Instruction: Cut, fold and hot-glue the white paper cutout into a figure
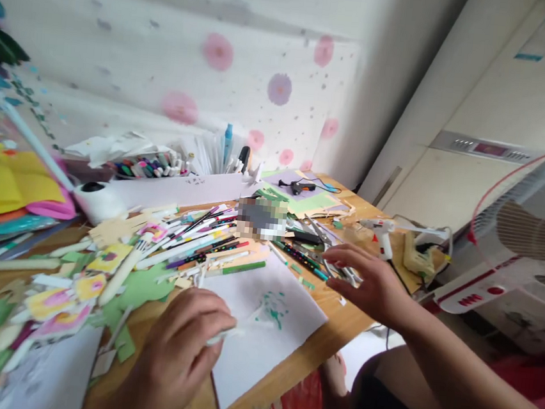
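Observation:
My left hand (182, 344) rests on the wooden table (338, 326) with its fingers curled round a thin white stick-like thing (228, 335), at the left edge of a white sheet (260, 332) that bears green marks (275, 307). My right hand (366, 281) reaches out over the table's right side, fingers bent down among pens and scissors-like tools (334, 268). What those fingers hold, if anything, is blurred. A heap of coloured markers (211, 240) lies just beyond the sheet.
Paper cut-outs and green scraps (91, 290) cover the left of the table. A white glue gun (383, 234) and a power strip (416, 257) lie at the right. A black glue gun (298, 186) sits far back. A fan (523, 248) stands at right.

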A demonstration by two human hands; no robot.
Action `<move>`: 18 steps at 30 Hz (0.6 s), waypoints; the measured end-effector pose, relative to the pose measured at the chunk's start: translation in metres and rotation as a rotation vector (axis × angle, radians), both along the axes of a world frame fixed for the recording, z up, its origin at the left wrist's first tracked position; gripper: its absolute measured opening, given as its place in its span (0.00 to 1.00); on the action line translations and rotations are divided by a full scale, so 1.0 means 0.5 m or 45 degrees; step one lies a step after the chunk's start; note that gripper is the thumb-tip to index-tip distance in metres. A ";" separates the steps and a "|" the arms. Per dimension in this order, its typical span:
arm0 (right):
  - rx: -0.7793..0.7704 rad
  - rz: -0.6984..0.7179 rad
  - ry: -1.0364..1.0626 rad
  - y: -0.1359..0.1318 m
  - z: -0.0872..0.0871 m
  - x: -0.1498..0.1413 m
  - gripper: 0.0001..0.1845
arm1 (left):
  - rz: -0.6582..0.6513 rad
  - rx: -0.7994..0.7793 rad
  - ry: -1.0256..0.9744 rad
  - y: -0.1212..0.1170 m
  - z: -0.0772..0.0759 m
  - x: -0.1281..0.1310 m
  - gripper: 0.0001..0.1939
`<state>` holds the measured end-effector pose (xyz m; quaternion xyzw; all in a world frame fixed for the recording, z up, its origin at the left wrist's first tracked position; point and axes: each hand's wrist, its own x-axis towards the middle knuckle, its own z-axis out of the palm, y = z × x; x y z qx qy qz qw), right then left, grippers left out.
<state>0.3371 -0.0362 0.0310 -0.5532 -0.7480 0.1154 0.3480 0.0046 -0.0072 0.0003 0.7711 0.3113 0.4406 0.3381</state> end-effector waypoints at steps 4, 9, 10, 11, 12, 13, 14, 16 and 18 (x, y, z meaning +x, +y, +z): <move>-0.040 -0.350 0.013 0.003 -0.013 0.029 0.13 | -0.096 0.581 0.322 0.011 -0.006 0.002 0.22; -0.074 -0.432 -0.317 0.004 -0.040 0.080 0.11 | -0.048 0.659 0.736 0.049 -0.045 0.018 0.16; -0.034 -0.581 -0.351 0.003 -0.042 0.102 0.11 | -0.061 0.653 0.775 0.052 -0.049 0.020 0.16; 0.009 -0.757 -0.346 0.003 -0.045 0.129 0.11 | -0.083 0.647 0.802 0.053 -0.050 0.021 0.15; 0.050 -0.964 -0.333 0.003 -0.048 0.160 0.14 | -0.107 0.638 0.828 0.051 -0.047 0.020 0.15; 0.067 -1.151 -0.322 0.004 -0.053 0.194 0.18 | -0.132 0.620 0.864 0.048 -0.042 0.018 0.16; 0.057 -1.279 -0.320 0.005 -0.059 0.227 0.20 | -0.161 0.589 0.903 0.044 -0.035 0.014 0.17; -0.029 -1.393 -0.350 0.012 -0.074 0.281 0.19 | -0.215 0.503 0.954 0.037 -0.020 0.006 0.19; -0.115 -1.364 -0.401 0.022 -0.091 0.308 0.18 | -0.254 0.411 0.942 0.036 -0.009 -0.002 0.19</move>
